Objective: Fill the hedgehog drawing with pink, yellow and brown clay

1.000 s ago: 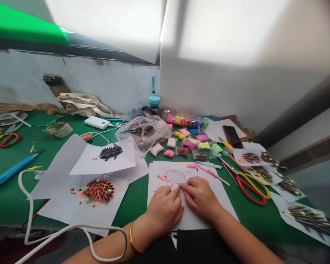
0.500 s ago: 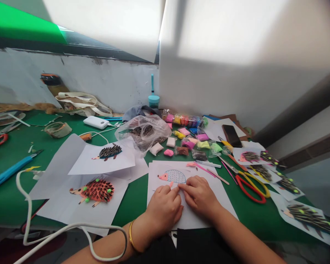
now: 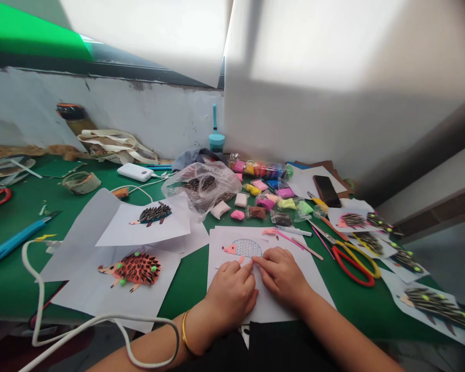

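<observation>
A hedgehog picture [image 3: 247, 248] lies on a white sheet [image 3: 313, 281] in front of me, with a pink clay face, a blue dotted body and a pink clay leg [image 3: 242, 260]. My left hand [image 3: 232, 289] rests on the sheet just below it, fingers curled, index fingertip pressed down. My right hand [image 3: 281, 271] meets it from the right, its index finger reaching to the same spot and the others bent under. A tiny bit of pink clay [image 3: 251, 261] shows between the two fingertips, mostly hidden by them.
Clay packets [image 3: 287, 203] and a plastic bag of seeds [image 3: 203, 186] lie beyond the sheet. Scissors [image 3: 354, 263] and a phone [image 3: 326, 191] are on the right. Finished hedgehogs [image 3: 139, 268] lie to the left; a white cable [image 3: 101, 318] crosses my left forearm.
The right index fingertip has shifted very slightly, and the pink bit between the fingertips shows more. Otherwise both hands stay in place.
</observation>
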The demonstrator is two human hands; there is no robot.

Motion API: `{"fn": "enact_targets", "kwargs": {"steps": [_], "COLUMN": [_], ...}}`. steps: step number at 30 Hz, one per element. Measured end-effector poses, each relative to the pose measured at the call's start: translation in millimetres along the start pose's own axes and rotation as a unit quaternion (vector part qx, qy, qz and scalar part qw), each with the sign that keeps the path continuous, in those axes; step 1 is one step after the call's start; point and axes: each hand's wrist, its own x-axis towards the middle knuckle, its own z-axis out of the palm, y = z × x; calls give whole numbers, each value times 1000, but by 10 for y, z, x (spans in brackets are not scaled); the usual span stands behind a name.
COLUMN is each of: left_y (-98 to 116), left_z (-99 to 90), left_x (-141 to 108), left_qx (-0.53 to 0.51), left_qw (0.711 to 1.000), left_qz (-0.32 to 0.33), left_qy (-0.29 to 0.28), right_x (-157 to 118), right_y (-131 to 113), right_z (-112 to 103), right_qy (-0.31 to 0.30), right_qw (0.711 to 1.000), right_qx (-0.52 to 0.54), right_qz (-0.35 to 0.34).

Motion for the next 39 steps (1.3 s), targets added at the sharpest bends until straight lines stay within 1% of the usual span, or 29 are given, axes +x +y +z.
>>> {"fn": "enact_targets", "kwargs": {"steps": [3,7,14,23,29,33,39], "left_y": [0,1,1,3,2,4,4], "left_z": [-1,-7,-28,-9,-17,-32,-26], "left_x": [3,8,9,4,5,11,6], "left_qx": [-4,-4,4,3,1,-1,1], "left_qw": [1000,1000,1000,1000,1000,1000,1000], "left_qz": [0,-3,4,-4,0,-4,-7], "left_qy": [-2,-3,-8,-11,-2,-4,-2], "right_x": [11,15,4,18,19,17,13], "right_y": [-23,-12,81,50,65,57,26], "right_z": [10,12,0,18,4,10,-3], "right_qy": [-16,-20,13,-32,-29,-35,-16], "right_qw": [1000,1000,998,998,998,998,999], "right_qx": [-8,0,60,42,56,42,32], "right_qz": [0,7,13,19,24,21,4]}}
